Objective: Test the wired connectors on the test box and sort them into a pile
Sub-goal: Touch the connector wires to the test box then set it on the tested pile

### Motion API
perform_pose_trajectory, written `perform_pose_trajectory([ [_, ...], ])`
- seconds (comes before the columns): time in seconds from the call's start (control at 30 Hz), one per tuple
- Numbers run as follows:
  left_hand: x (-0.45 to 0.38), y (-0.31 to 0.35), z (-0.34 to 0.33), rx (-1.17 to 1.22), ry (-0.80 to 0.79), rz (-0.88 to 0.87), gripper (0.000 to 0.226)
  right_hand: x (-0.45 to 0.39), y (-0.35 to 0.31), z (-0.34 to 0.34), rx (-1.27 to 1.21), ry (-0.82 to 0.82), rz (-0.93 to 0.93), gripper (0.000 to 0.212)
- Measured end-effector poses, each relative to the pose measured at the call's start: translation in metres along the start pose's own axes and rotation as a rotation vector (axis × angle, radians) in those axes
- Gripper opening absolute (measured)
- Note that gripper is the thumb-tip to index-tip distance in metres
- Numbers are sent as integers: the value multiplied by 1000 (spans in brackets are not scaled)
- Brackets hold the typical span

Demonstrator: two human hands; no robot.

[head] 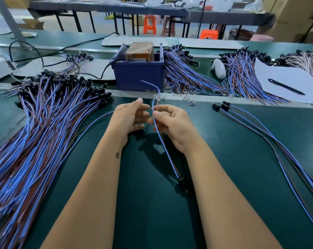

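Note:
My right hand (pixel 172 125) pinches a wired connector (pixel 167 155) by its blue and brown wires, just in front of the blue test box (pixel 138 74). The wire tips stick up above my fingers, and the black plug (pixel 181 182) hangs down toward me over the green mat. My left hand (pixel 132 115) is right beside it with fingers loosely curled toward the wires; I cannot tell whether it touches them. A large pile of wired connectors (pixel 41 126) lies at the left. A few more connectors (pixel 259 126) lie at the right.
A brown device (pixel 140 50) sits inside the blue box, with a black cable (pixel 62 49) running off left. More bundles (pixel 188 76) lie behind the metal rail. A black pen (pixel 286 87) rests on grey card at the right, next to a white object (pixel 218 68).

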State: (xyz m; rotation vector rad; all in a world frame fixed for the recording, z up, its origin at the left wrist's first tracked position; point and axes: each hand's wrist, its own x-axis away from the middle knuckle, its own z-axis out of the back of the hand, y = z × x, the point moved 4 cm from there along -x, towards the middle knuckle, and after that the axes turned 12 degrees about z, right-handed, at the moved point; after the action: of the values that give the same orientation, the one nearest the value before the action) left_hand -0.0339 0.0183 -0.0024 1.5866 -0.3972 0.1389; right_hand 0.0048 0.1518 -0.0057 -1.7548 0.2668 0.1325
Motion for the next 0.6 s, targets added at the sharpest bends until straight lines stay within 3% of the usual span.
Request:
perform_pose_trajectory([
  [0.37,0,1,-3,101,22,-104,18,4,2,-15,216,-146,14,15],
  [0.6,1,3,-4,85,67,-165,13,3,3,-16,252,-116,11,13],
])
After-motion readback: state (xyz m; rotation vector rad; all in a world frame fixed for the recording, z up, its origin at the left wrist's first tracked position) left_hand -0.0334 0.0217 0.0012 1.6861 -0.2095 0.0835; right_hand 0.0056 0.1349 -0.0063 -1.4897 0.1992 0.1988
